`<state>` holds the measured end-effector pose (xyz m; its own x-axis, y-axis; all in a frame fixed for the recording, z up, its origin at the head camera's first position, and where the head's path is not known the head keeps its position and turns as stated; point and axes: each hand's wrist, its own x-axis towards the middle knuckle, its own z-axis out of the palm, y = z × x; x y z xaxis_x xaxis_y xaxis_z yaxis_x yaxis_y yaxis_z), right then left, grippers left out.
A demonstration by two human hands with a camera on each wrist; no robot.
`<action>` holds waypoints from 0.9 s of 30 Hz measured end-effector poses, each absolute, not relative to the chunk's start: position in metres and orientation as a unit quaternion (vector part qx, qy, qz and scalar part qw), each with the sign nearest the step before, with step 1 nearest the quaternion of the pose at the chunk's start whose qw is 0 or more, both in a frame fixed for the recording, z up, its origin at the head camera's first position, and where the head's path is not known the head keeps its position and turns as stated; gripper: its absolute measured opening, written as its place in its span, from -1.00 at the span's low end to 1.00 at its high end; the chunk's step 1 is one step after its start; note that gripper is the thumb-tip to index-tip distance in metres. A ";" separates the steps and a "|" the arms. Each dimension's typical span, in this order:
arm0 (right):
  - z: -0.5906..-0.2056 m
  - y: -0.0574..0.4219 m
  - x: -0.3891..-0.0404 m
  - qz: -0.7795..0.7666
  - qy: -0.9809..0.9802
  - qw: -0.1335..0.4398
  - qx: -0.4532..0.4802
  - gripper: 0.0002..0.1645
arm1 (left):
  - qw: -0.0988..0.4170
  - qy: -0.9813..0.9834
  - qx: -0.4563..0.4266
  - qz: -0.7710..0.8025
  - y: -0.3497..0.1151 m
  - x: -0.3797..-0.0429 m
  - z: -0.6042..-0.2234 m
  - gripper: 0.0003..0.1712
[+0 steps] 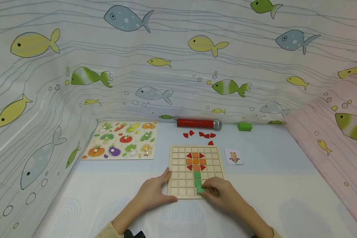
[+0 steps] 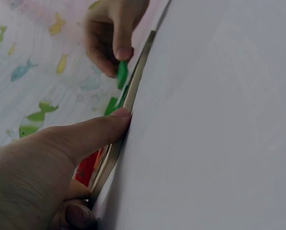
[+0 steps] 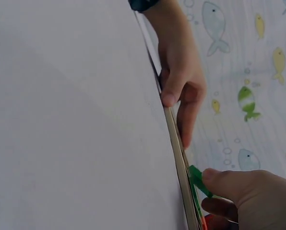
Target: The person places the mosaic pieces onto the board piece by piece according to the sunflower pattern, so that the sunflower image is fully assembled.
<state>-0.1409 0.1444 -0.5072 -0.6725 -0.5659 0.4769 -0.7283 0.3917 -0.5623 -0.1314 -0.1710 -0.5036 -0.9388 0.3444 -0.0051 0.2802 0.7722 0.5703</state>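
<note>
A wooden grid board [image 1: 178,190] lies before me, bearing a flower of orange squares, red wedges and an orange round piece [image 1: 196,161]. Two green square tiles [image 1: 197,175] form a stem below. My left hand [image 1: 154,193] holds the board's near left corner, thumb on the front edge and fingers along the left side. In the left wrist view that thumb [image 2: 97,132] presses the board's edge. Between thumb and fingertips my right hand [image 1: 223,195] pinches another green square tile [image 1: 200,190]. The right wrist view shows this tile [image 3: 199,181] tilted close over the board.
Loose red wedges [image 1: 207,136] lie behind the board, near a red tube with a silver end [image 1: 196,123]. A green block [image 1: 245,127] stands at back right. The pattern card [image 1: 233,156] lies right of the board, a vegetable puzzle [image 1: 122,140] at left.
</note>
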 end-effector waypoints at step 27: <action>-0.526 0.140 -0.140 0.368 -0.832 0.132 0.394 -0.79 | 0.054 0.940 0.165 0.294 -0.171 -0.132 -0.504 0.23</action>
<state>-0.1397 0.1402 -0.5258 -0.6551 -0.5579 0.5094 -0.7523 0.4193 -0.5082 -0.1315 -0.1708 -0.5043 -0.9397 0.3420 -0.0036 0.2788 0.7722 0.5709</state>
